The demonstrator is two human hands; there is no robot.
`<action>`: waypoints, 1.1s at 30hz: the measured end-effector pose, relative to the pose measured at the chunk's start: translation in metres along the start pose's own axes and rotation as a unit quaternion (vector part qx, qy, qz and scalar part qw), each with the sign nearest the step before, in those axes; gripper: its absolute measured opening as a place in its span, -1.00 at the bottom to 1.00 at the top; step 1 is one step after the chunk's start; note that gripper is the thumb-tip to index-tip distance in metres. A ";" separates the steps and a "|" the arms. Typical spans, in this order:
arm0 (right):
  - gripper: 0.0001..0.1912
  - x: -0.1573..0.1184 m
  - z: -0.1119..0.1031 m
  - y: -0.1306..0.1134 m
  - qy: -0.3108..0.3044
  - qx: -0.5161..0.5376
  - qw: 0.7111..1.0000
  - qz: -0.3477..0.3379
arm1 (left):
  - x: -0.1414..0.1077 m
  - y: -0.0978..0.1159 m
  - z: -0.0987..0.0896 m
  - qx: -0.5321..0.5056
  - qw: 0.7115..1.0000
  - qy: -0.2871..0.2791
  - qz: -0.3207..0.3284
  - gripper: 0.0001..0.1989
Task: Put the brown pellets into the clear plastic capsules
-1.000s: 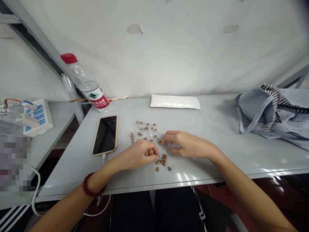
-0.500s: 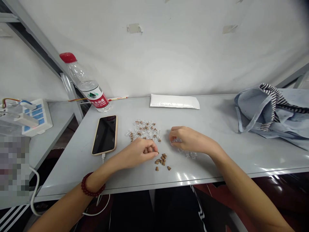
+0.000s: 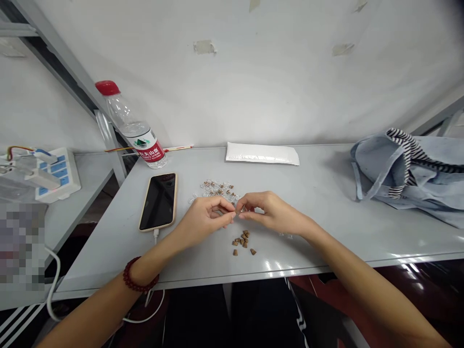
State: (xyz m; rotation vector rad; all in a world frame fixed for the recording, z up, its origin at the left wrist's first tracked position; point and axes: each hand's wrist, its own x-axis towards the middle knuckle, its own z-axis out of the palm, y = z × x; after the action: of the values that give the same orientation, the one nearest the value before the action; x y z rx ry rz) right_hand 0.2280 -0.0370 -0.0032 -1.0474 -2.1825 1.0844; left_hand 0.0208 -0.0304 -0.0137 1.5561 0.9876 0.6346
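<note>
My left hand [image 3: 213, 215] pinches a small brown piece, mostly hidden between thumb and index fingertips. Facing it, my right hand [image 3: 263, 210] has its fingertips closed on a small clear piece, and the two hands nearly touch. Behind them lies a pile of clear pieces with brown stoppers [image 3: 221, 187], partly covered by my hands. Several loose brown stoppers [image 3: 245, 240] lie on the grey table [image 3: 203, 270] just in front of my hands. A few clear pieces [image 3: 287, 235] show beside my right wrist.
A phone [image 3: 158, 202] with a white cable lies at left, a water bottle [image 3: 150, 147] behind it. A white packet [image 3: 262, 153] rests near the wall. At right is a blue cloth bag [image 3: 377, 164]; at far left, a power strip [image 3: 60, 174].
My right hand has moved left from the clear pieces, bringing one along. My left hand has risen slightly away from the loose brown stoppers, and the fingertips now meet.
</note>
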 end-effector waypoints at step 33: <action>-0.73 0.015 -0.018 0.023 0.139 0.012 0.989 0.044 | 0.003 -0.001 -0.009 0.072 0.969 0.202 0.125 -0.86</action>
State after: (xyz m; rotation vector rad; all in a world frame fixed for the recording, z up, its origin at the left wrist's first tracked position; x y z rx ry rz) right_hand 0.2413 -0.0080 -0.0103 -1.2155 -1.9148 0.9360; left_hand 0.0145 -0.0235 -0.0134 1.7341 1.1676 1.1092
